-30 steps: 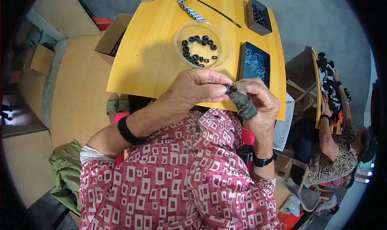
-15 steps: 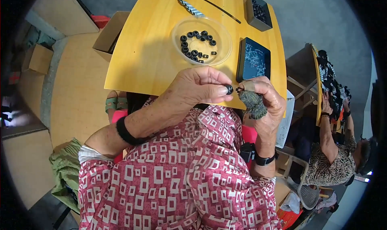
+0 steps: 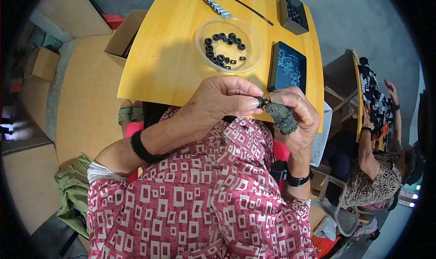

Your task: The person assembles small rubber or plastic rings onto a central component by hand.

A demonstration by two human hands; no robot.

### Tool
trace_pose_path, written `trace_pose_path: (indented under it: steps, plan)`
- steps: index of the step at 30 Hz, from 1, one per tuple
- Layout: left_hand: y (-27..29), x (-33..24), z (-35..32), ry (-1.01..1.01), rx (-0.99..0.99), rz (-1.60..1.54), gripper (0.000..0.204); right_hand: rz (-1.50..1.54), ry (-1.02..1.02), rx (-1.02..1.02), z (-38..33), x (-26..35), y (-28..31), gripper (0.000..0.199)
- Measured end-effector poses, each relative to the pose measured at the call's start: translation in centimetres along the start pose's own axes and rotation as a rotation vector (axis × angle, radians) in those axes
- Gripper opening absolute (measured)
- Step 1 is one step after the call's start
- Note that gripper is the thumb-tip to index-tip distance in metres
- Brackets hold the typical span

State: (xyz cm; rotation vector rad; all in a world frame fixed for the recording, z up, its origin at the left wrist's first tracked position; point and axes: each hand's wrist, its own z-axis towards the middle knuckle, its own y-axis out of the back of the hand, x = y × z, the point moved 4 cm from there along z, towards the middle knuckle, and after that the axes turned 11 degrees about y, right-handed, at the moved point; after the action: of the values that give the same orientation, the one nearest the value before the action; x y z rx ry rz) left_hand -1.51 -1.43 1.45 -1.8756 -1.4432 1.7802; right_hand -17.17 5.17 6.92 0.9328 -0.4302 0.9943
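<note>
Near the table's front edge, my left hand (image 3: 222, 97) pinches a small round black part (image 3: 260, 102) between thumb and fingertips. My right hand (image 3: 302, 111) meets it from the right, its fingertips closed on a tiny black piece (image 3: 267, 103) that touches or nearly touches the round part. Speckled grey-green knit fabric (image 3: 282, 118) covers what looks like the right thumb, and a tan wrap is on a finger. Just beyond my hands stands a clear round plastic tub (image 3: 259, 54) with several black ring-shaped parts (image 3: 221, 57) and a few smaller black pieces (image 3: 233, 62).
To the right on the yellow table (image 3: 159, 72) lies a black tray (image 3: 272, 72) of tiny bits. Behind it is a grey bin (image 3: 294, 28) of black parts; a black rod (image 3: 245, 8) and striped strap (image 3: 215, 5) lie at the back. Another person (image 3: 372, 172) works at a table on the right.
My hands have come together, so the round part and the tiny black piece now meet. The other person has raised one arm away from the dark fabric.
</note>
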Motion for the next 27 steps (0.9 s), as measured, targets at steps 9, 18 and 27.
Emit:
trace_pose_path:
  steps: [9,18,27]
  plan:
    - [0.1,-0.1,-0.1,-0.061,-0.026,0.079,0.022,-0.235,0.127,0.023,0.4,1.6,-0.8,0.028]
    - [0.0,-0.1,-0.1,-0.128,-0.04,0.096,0.022,-0.065,0.02,-0.119,-0.5,0.6,-1.6,0.021]
    - [0.2,0.0,0.0,-0.068,-0.034,0.074,0.023,-0.069,0.083,-0.148,-1.2,-0.5,-1.8,0.02]
